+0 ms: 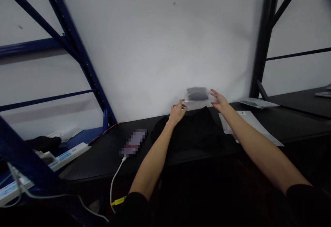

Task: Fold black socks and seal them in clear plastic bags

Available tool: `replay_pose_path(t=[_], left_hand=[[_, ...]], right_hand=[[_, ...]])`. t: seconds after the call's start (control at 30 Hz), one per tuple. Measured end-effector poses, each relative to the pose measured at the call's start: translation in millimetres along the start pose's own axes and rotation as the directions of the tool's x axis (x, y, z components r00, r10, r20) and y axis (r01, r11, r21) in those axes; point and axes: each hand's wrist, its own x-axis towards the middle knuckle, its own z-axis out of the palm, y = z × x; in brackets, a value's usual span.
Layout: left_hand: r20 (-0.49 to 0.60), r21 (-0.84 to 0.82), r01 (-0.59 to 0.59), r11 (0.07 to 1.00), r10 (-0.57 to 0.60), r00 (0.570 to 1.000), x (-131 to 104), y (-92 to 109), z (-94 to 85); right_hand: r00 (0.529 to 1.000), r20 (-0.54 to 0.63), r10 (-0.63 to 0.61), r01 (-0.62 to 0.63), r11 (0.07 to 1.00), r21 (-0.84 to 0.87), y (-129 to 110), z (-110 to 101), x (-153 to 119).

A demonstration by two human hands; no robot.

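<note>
A translucent plastic bag (pixel 197 94) with a dark grey item inside is raised above the far edge of the black table, near the wall. My right hand (pixel 219 101) grips its right end between thumb and fingers. At the bag's lower left corner is my left hand (pixel 178 112), its fingers apart; whether it touches the bag is hard to tell. Black cloth (pixel 196 130) lies on the table beneath the bag and between my forearms.
Left of the cloth lies a phone (pixel 134 142) with a white cable. White plastic bags (pixel 253 125) lie to the right. Power strips (pixel 68 154) sit at the left beside a blue rack frame (pixel 85 65). A black post (pixel 262 48) stands at the right.
</note>
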Motion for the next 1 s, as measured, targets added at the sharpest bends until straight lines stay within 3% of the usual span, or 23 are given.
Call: replay_pose_path(t=[0.13, 0.27, 0.37, 0.43, 0.5, 0.57, 0.67, 0.77, 0.83, 1.0], left_hand=[[-0.117, -0.054, -0.124, 0.991, 0.117, 0.986, 2, 7, -5.7], [-0.157, -0.026, -0.089, 0.996, 0.084, 0.984, 2, 13, -9.6], [-0.233, 0.041, -0.006, 0.999, 0.015, 0.972, 2, 16, -10.8], [-0.284, 0.1, 0.059, 0.993, -0.029, 0.958, 1, 15, -11.2], [-0.322, 0.16, 0.114, 0.98, -0.057, 0.945, 1, 13, -11.4], [-0.331, 0.193, 0.135, 0.972, -0.065, 0.941, 0, 9, -11.4], [-0.275, 0.163, 0.108, 0.981, -0.06, 0.96, 0, 7, -10.5], [-0.22, 0.115, 0.049, 0.992, -0.023, 0.975, 1, 7, -8.4], [-0.214, 0.099, 0.023, 0.995, -0.002, 0.977, 2, 9, -7.1], [-0.193, 0.092, -0.019, 0.996, 0.036, 0.98, 2, 10, -7.0]], right_hand=[[0.994, 0.004, 0.105, -0.105, 0.993, 0.053, 7, 9, -5], [0.99, 0.031, 0.135, -0.135, 0.991, 0.002, 10, 9, -8], [0.998, 0.041, 0.053, -0.043, 0.976, -0.214, 11, 11, -13], [0.995, -0.03, -0.098, 0.069, 0.86, -0.505, 11, 16, -19], [0.947, -0.022, -0.321, 0.198, 0.635, -0.747, 12, 23, -26], [0.864, 0.18, -0.471, 0.398, 0.417, -0.817, 13, 33, -35], [0.681, 0.545, -0.49, 0.704, 0.234, -0.67, 17, 50, -52], [0.55, 0.704, -0.448, 0.82, 0.134, -0.556, 21, 63, -69], [0.527, 0.739, -0.419, 0.837, 0.108, -0.536, 23, 68, -75], [0.549, 0.742, -0.386, 0.816, 0.055, -0.575, 24, 65, -75]])
